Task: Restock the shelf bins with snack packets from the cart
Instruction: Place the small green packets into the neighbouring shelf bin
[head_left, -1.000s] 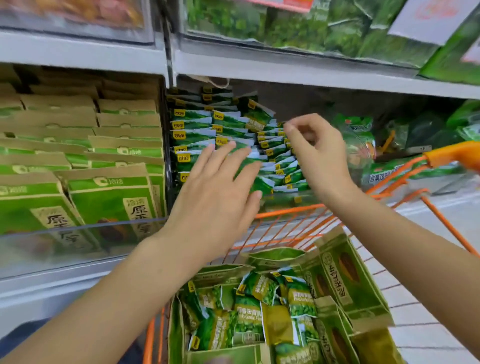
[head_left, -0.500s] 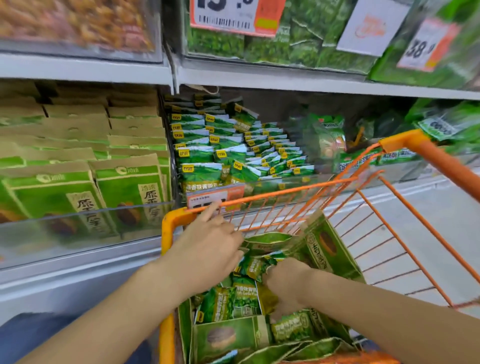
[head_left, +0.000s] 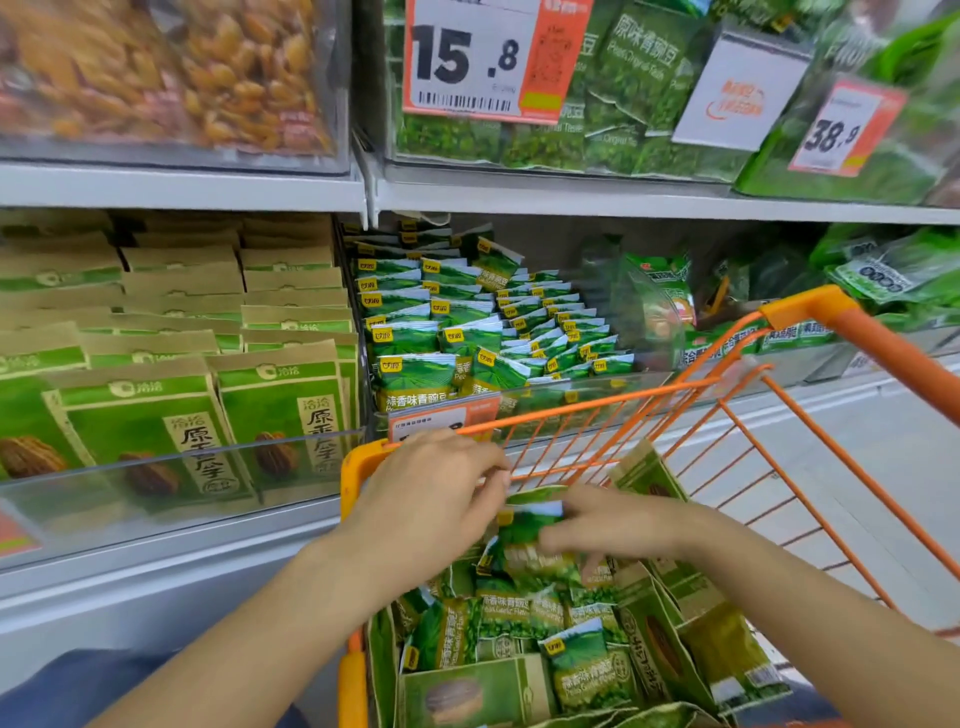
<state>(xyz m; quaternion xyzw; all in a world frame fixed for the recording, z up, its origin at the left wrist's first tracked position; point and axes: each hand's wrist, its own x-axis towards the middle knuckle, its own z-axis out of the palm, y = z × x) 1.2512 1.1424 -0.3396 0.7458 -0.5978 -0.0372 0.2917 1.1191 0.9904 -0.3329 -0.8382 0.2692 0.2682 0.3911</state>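
Observation:
An orange wire cart (head_left: 613, 405) stands against the shelf, filled with small green pea snack packets (head_left: 582, 670) and larger green-brown seed bags (head_left: 654, 644). Both hands are inside the cart. My left hand (head_left: 431, 509) and my right hand (head_left: 613, 525) together hold a small bunch of green pea packets (head_left: 530, 519) just above the pile. The shelf bin (head_left: 519, 395) right behind the cart holds rows of the same green pea packets (head_left: 467, 322), stacked upright.
To the left, a bin with a clear front (head_left: 156, 488) holds green-brown seed bags. The upper shelf carries bins of nuts and pea bags with price tags (head_left: 478, 57). More green bags lie in the bin at right (head_left: 878, 275). Pale floor shows through the cart's right side.
Both hands came down from the pea packet bin into the cart. They now hold a bunch of packets lifted slightly above the pile. The view tilted and moved closer.

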